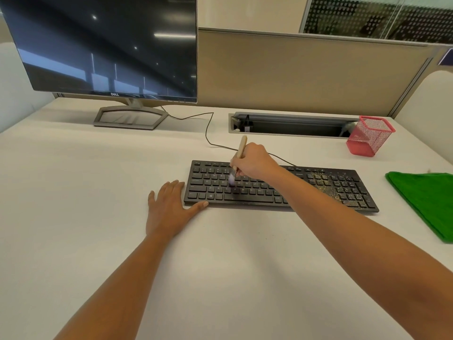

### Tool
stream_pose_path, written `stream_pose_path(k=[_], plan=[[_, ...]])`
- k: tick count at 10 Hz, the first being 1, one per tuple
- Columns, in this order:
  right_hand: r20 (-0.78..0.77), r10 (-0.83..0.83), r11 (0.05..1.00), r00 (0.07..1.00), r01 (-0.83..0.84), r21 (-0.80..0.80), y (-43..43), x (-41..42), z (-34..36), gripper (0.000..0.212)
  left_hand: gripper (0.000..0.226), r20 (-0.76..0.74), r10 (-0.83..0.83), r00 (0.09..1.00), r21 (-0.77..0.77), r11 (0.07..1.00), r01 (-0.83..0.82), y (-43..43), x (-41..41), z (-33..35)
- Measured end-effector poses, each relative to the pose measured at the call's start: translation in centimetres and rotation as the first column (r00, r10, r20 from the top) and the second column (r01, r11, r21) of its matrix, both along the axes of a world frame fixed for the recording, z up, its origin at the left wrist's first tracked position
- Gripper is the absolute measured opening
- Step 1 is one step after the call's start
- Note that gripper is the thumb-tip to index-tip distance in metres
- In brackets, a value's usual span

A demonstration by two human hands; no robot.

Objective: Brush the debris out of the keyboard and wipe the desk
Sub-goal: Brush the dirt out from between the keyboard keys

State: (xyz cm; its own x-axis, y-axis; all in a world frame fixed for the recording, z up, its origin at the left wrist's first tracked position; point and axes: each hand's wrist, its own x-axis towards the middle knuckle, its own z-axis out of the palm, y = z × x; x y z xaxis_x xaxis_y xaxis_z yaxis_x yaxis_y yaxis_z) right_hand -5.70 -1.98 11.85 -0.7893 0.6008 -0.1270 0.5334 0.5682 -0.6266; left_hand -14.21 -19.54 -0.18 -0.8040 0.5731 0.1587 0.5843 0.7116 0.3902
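Keyboard [247,193] lies on the desk [98,180], long axis 9 to 3 o'clock, the right hand [252,163] gripping a brush [241,149] over its left keys. Debris [326,182] clusters at the brush's 3 o'clock; the left hand [169,207] lies flat at the 9 o'clock end.

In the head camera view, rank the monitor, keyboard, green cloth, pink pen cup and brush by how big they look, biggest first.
1. monitor
2. keyboard
3. green cloth, cut off by the frame edge, so its place is unsure
4. pen cup
5. brush
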Motion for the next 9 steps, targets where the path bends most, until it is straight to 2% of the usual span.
stream_pose_path(k=[2,4,5,7,8,9], plan=[[0.164,0.145,0.989,0.976,-0.144,-0.019,-0.8,0.6,0.0,0.019,0.084,-0.003,-0.006,1.0,0.001,1.0,0.006,0.0,0.1,0.1],[-0.001,0.148,0.989,0.989,-0.148,0.002,-0.6,0.0,0.1,0.025,0.084,-0.003,-0.005,1.0,-0.001,1.0,0.005,-0.1,0.0,0.0],[0.049,0.213,0.974,0.976,-0.216,0.07,-0.8,0.4,0.0,0.026,0.085,0.001,-0.002,1.0,-0.01,1.0,0.002,0.0,0.0,0.1],[0.272,0.169,0.952,0.947,-0.229,0.205,0.2,1.1,0.6,0.023,0.083,-0.004,-0.003,1.0,-0.007,1.0,0.003,0.0,0.1,0.2],[0.237,0.117,0.95,0.964,-0.179,0.256,0.8,1.2,1.1,0.024,0.083,-0.005,-0.002,1.0,-0.001,1.0,0.002,0.0,0.2,0.3],[0.111,0.078,0.976,0.991,-0.099,0.195,1.1,1.2,0.8,0.024,0.083,0.0,-0.003,1.0,0.0,1.0,0.003,-0.1,0.2,0.3]])
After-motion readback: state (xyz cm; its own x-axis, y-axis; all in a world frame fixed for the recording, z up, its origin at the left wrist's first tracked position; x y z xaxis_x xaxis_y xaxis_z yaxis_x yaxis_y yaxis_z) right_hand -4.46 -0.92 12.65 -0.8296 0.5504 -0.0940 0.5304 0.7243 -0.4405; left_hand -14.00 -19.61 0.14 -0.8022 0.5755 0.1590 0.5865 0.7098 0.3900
